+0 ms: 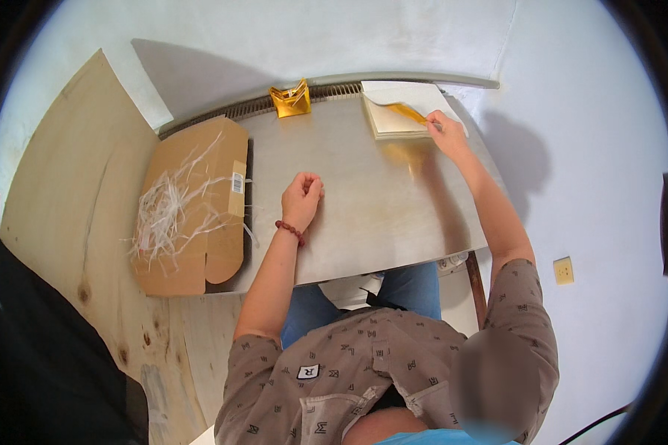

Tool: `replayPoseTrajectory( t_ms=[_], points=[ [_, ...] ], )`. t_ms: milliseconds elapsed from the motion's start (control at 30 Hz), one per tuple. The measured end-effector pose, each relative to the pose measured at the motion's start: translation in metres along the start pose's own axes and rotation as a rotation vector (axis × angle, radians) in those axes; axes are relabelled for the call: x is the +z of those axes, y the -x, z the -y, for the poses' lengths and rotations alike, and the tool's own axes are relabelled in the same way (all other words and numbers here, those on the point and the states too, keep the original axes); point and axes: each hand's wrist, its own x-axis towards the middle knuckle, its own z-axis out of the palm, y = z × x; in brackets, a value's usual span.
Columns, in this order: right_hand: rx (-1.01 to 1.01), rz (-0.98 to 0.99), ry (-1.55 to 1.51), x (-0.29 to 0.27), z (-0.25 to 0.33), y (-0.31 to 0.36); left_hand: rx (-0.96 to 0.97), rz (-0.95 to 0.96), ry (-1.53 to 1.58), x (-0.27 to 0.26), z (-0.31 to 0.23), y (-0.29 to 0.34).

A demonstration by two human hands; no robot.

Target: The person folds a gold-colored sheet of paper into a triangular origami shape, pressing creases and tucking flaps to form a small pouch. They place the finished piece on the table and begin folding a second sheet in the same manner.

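Observation:
My right hand [447, 133] pinches the near right corner of a gold-faced paper sheet [404, 111] at the back right of the metal table. The sheet's edge curls up, showing its gold side, over a thick stack of pale paper [393, 133]. My left hand [302, 199], with a brown bead bracelet [290, 231] at its wrist, rests on the tabletop with fingers curled in and nothing seen in them. A folded shiny gold paper piece [292, 100] stands at the table's back edge, apart from both hands.
An opened cardboard box [219, 215] lies at the table's left, strewn with white paper shreds [167, 215]. A tall wooden board [67, 163] stands beside it. Along the back runs a dark grille [252, 110]. White walls close in behind and to the right, with a wall socket [563, 271].

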Motion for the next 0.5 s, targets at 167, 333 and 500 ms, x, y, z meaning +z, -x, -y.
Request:
replayPoseTrajectory(
  t_ms=[167, 333, 500],
  points=[
    [-0.125, 0.064, 0.217, -0.002, 0.009, 0.012, -0.006, 0.001, -0.01, 0.003, -0.001, 0.001],
    [0.024, -0.15, 0.145, 0.011, 0.004, 0.002, 0.014, -0.002, 0.002, 0.002, 0.001, 0.002],
    [0.032, -0.05, 0.058, 0.025, 0.002, -0.009, 0.004, 0.003, -0.006, 0.002, 0.003, 0.0]
  ],
)
